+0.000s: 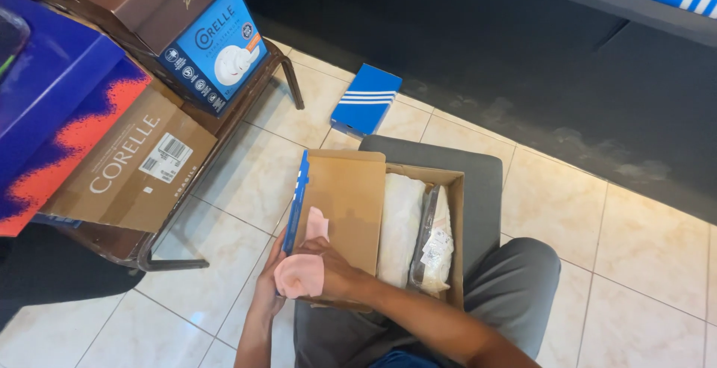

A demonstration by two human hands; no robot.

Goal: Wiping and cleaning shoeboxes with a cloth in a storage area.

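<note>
both hands (299,267) closed on pink cloth (302,271)

Open brown shoebox (351,196) (blue-edged lid) on lap; blue white-striped box (366,100) on floor; brown carton (131,166) with white barcode label (166,158), blue carton (213,47) on left rack

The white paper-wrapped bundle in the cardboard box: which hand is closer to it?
Right. The right hand rests on the brown cardboard lid's inside, just beside the white paper-wrapped bundle. The left hand holds the lid's outer blue edge, farther away, under a pink cloth.
</note>
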